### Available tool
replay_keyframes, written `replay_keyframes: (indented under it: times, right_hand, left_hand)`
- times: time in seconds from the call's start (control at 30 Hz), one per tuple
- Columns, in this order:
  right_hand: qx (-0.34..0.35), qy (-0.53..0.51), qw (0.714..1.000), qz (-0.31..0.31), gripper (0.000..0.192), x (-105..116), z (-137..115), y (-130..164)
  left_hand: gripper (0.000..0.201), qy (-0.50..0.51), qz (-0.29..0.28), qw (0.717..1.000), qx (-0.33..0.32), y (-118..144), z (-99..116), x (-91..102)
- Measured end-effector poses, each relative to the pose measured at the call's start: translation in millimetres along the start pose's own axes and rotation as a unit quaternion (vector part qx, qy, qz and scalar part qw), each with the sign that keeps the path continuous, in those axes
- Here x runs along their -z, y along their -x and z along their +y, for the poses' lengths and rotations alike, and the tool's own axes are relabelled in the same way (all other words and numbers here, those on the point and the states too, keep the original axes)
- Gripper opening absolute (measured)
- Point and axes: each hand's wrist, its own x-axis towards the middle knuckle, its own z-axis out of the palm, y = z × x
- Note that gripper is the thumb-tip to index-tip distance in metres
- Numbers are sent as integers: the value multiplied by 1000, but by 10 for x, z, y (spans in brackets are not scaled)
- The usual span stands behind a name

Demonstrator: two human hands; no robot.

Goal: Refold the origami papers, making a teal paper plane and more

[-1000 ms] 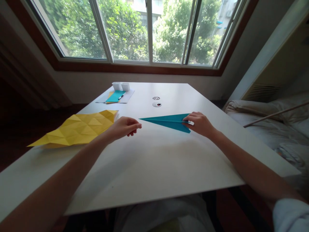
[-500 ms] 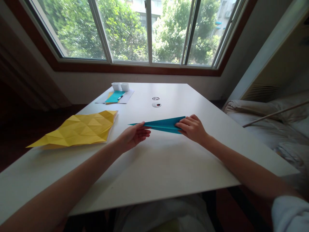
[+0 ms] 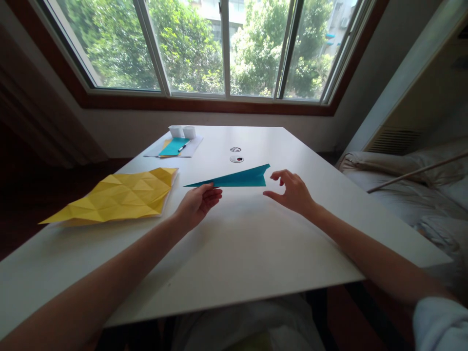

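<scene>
A blue folded paper point(image 3: 239, 178), long and narrow like a paper plane, points its sharp tip to the left and its wider, notched end to the right. Near the tip, my left hand point(image 3: 199, 202) pinches its lower edge between thumb and fingers. My right hand point(image 3: 292, 192) is just off the wide end, thumb and fingers apart, holding nothing. The paper appears raised over the white table point(image 3: 234, 253). To the left lies a large creased yellow paper point(image 3: 124, 195) with a zigzag of fold lines, touched by neither hand.
At the back left, white sheets carry a blue paper point(image 3: 174, 146) and a pen point(image 3: 184, 146), with small white containers point(image 3: 189, 131) behind. Two round discs point(image 3: 237, 159) are set in the table's middle. A cushioned seat point(image 3: 387, 185) with a stick stands right of the table.
My right hand has let go of the wide end and opened. The blue paper has shifted slightly left, its wide end now tilted upward, still in my left hand.
</scene>
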Motion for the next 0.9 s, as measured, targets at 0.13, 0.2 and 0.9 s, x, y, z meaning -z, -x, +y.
replay_keyframes:
  times: [0.13, 0.2, 0.9]
  right_hand:
    - [-195, -242, 948, -71, 47, -60, -8, -17]
    - [-255, -365, 884, -143, 43, -97, -24, -19]
    - [-223, -546, 805, -66, 34, -342, 192, 33]
  left_hand:
    - [9, 29, 1, 998, -47, 11, 16, 10]
    - [11, 3, -40, 997, -65, 38, -11, 9]
    - [24, -143, -103, 946, -272, -120, 56, 210]
